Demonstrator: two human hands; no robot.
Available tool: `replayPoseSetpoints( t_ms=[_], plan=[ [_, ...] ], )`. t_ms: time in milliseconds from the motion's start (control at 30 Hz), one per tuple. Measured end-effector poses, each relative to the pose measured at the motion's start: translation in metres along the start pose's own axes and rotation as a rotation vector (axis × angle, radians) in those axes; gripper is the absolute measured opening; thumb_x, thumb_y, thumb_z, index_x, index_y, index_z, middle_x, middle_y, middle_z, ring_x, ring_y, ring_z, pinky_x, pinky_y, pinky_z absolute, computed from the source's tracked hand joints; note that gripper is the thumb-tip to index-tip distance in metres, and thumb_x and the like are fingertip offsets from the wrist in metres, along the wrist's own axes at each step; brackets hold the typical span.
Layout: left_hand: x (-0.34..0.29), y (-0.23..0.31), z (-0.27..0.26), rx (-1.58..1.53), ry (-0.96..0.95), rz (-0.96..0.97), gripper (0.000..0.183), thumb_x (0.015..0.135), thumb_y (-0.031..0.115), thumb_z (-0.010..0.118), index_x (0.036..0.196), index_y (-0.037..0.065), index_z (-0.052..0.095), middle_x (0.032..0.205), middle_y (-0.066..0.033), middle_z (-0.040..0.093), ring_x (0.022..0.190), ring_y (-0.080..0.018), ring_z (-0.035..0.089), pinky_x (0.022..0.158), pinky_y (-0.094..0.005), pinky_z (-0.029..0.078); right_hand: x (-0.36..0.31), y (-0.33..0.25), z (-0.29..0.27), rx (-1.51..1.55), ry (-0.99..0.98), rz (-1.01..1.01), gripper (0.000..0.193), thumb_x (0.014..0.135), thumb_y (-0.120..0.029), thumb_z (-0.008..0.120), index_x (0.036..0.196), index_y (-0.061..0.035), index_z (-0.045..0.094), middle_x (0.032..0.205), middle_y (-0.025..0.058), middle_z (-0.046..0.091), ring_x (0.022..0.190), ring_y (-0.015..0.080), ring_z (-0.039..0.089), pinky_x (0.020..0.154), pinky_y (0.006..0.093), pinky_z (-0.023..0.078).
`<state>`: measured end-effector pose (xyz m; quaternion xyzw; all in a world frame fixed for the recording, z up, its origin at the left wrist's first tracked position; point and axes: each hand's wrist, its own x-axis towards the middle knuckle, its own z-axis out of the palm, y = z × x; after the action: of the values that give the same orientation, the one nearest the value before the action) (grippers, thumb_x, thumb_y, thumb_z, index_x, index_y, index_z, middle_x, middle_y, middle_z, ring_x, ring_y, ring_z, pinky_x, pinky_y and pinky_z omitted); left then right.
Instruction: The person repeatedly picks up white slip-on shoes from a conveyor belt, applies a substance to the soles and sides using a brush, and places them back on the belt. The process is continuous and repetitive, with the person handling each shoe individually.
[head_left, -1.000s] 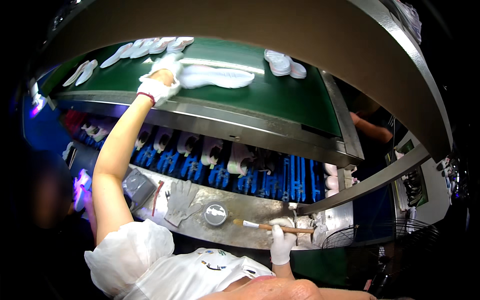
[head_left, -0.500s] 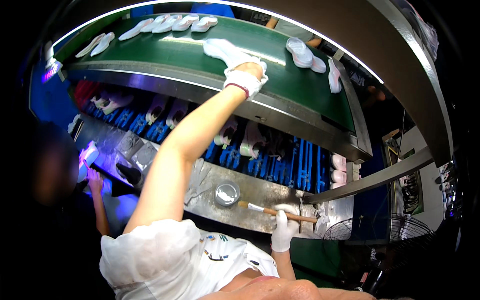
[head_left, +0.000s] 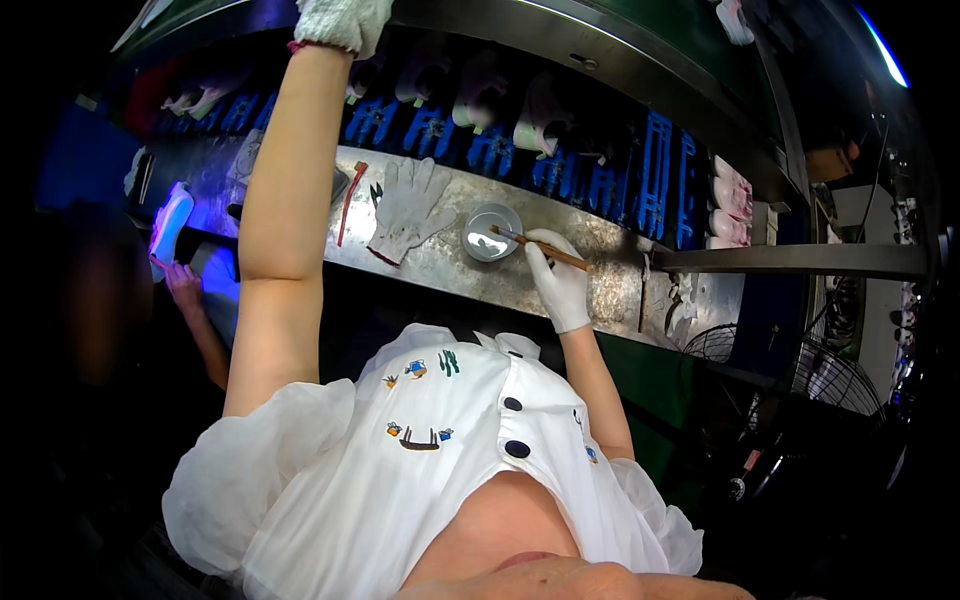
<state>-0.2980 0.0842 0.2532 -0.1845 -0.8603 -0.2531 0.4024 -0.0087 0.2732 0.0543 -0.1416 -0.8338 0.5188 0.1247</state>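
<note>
Bristles hover over a round tub (head_left: pixel 477 216) as the right hand (head_left: pixel 560 290) grips a brush (head_left: pixel 565 258). The far left hand's (head_left: pixel 342 22) hold is unclear.

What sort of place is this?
Probably a shoe factory: pinkish shoe uppers line up by blue fixtures, and the gloved right hand holds a brush at a round tub on a metal worktop.
</note>
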Motion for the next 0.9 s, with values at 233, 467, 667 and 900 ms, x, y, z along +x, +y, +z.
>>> replayPoseSetpoints(
  t_ms=[233,467,667,900],
  plan=[
    [0.030,0.019,-0.028,0.075,-0.632,-0.200,0.049,0.099,0.048,0.044,0.130,0.014,0.059,0.133,-0.0060,0.060,0.127,-0.0262,0.051,0.114,-0.0419,0.032,0.011,0.009,0.018,-0.263,-0.047,-0.041,0.016,0.090,-0.021,0.065,0.103,-0.0118,0.070,0.103,0.0108,0.070,0.096,0.0308,0.067,0.083,0.0380,0.052],
    [0.027,0.026,-0.006,0.320,-0.042,0.589,0.044,0.087,0.036,0.058,0.130,0.026,0.059,0.135,-0.0074,0.057,0.128,-0.0231,0.050,0.111,-0.0475,0.034,-0.002,-0.004,0.014,-0.217,0.111,-0.220,0.013,0.088,-0.017,0.069,0.099,-0.0107,0.071,0.096,0.0105,0.071,0.090,0.0288,0.068,0.077,0.0375,0.054],
    [0.027,0.029,0.001,-0.063,-0.340,0.203,0.032,0.097,0.037,0.046,0.096,0.009,0.062,0.093,-0.0114,0.067,0.091,-0.0283,0.065,0.089,-0.0388,0.048,0.000,0.012,0.020,-0.345,0.055,-0.138,0.017,0.088,-0.020,0.070,0.103,-0.0116,0.070,0.099,0.0103,0.071,0.092,0.0301,0.068,0.079,0.0367,0.054],
    [0.018,0.028,-0.004,0.141,-0.246,0.344,0.035,0.096,0.038,0.046,0.095,0.008,0.063,0.092,-0.0115,0.068,0.088,-0.0297,0.065,0.085,-0.0394,0.050,-0.005,0.004,0.015,-0.305,0.077,-0.135,0.016,0.089,-0.020,0.068,0.102,-0.0104,0.070,0.099,0.0105,0.071,0.094,0.0304,0.067,0.081,0.0379,0.053]
  ],
)
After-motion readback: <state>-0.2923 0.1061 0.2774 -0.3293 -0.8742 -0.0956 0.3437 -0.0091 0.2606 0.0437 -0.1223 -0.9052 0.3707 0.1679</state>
